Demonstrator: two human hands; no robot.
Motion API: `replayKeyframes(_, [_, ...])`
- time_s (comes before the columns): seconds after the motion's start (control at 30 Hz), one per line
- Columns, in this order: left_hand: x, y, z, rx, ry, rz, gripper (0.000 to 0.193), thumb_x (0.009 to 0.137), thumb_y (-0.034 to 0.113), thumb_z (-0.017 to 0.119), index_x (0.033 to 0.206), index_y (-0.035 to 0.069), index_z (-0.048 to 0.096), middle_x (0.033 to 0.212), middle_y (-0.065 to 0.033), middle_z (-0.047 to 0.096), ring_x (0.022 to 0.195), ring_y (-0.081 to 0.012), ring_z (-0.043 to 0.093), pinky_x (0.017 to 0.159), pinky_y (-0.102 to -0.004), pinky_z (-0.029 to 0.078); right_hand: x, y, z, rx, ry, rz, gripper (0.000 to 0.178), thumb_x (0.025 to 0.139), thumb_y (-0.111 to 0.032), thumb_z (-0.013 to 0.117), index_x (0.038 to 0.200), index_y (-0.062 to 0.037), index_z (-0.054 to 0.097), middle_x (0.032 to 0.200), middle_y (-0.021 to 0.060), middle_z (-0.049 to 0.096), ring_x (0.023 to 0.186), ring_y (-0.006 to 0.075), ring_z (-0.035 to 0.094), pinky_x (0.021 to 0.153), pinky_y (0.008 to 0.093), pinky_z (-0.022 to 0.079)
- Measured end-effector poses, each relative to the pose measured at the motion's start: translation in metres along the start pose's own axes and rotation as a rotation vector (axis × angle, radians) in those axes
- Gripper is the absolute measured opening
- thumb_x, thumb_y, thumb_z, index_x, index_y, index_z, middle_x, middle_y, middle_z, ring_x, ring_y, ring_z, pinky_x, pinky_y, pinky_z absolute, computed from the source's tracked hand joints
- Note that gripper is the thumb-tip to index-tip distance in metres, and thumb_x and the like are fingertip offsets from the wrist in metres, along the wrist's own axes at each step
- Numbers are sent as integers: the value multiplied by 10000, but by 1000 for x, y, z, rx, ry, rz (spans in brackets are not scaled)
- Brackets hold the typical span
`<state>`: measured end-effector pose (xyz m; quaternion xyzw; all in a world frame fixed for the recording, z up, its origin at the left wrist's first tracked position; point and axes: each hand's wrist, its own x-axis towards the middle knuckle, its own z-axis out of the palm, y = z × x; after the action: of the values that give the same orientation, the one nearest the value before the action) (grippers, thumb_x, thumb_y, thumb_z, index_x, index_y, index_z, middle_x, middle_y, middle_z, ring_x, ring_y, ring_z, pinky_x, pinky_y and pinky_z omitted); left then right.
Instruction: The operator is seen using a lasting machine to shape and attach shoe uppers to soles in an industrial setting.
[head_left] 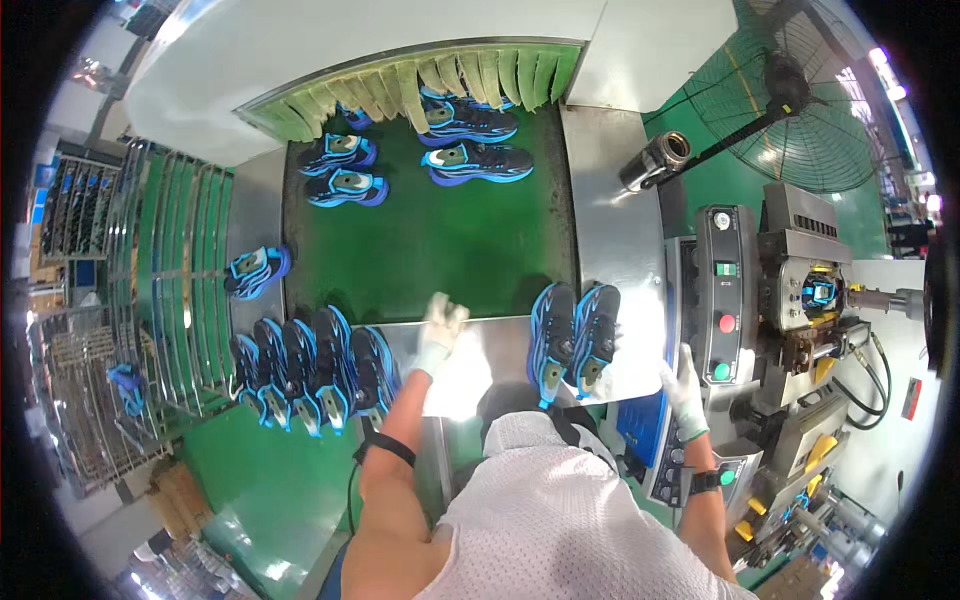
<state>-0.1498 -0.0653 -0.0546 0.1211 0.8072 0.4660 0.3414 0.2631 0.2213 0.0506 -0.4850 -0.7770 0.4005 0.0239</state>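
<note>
My left hand (442,328), in a white glove, hovers over the near edge of the green conveyor belt (450,265). Its fingers look apart and hold nothing. To its left, several black and blue sneakers (330,370) stand in a row on the metal ledge. A pair of the same sneakers (573,340) rests on the ledge to its right. My right hand (684,393), also gloved, is beside the machine's control panel (725,300) with its fingers stretched out; whether it touches the panel's side I cannot tell.
More sneakers (478,163) lie on the belt below a fringed curtain (430,85). One sneaker (258,272) sits on the left metal border. A metal rack (175,280) stands left, a pressing machine (805,290) right, and a large fan (790,95) at the far right.
</note>
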Motion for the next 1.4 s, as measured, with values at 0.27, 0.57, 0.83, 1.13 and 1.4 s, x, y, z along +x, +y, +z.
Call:
replayKeyframes(0.27, [239, 35, -182, 362, 575, 264, 835, 919, 380, 697, 1502, -66, 299, 1474, -318, 389, 1400, -419, 370, 1131, -456, 362, 28, -51, 160, 27, 161, 376, 919, 779, -271, 818, 1470, 88, 330, 1400, 270, 486, 1313, 344, 476, 1115, 413, 374])
replayKeyframes(0.57, [298, 38, -212, 539, 560, 400, 453, 969, 373, 623, 1261, 27, 607, 1235, -187, 584, 1165, -372, 559, 1015, -433, 431, 19, -58, 178, 36, 167, 463, 791, 774, -249, 800, 1410, 45, 432, 1197, 230, 623, 1091, 309, 627, 976, 419, 491])
replayKeyframes(0.83, [236, 94, -159, 581, 328, 520, 369, 1029, 239, 569, 1255, -52, 578, 1203, -237, 613, 1084, -362, 602, 976, -409, 462, 7, -122, 137, -6, 148, 437, 824, 773, -377, 781, 1373, 57, 419, 1090, 266, 616, 1002, 369, 632, 872, 452, 513])
replayKeyframes(1.13, [-12, 253, 63, 426, -512, 1050, 238, 860, 79, 699, 1076, -6, 644, 1034, -151, 625, 963, -309, 631, 880, -389, 511, -71, -214, 22, 142, 339, -37, 662, 732, -259, 811, 1213, 46, 476, 1113, 245, 549, 1047, 431, 555, 921, 473, 474])
replayKeyframes(1.4, [-255, 338, 249, 207, -1257, 1664, 366, 875, 158, 731, 1216, 63, 637, 1052, -150, 676, 882, -315, 686, 784, -376, 557, -208, -116, -44, 362, 805, 197, 593, 807, -308, 750, 1235, 37, 525, 1115, 249, 640, 990, 406, 647, 853, 439, 523])
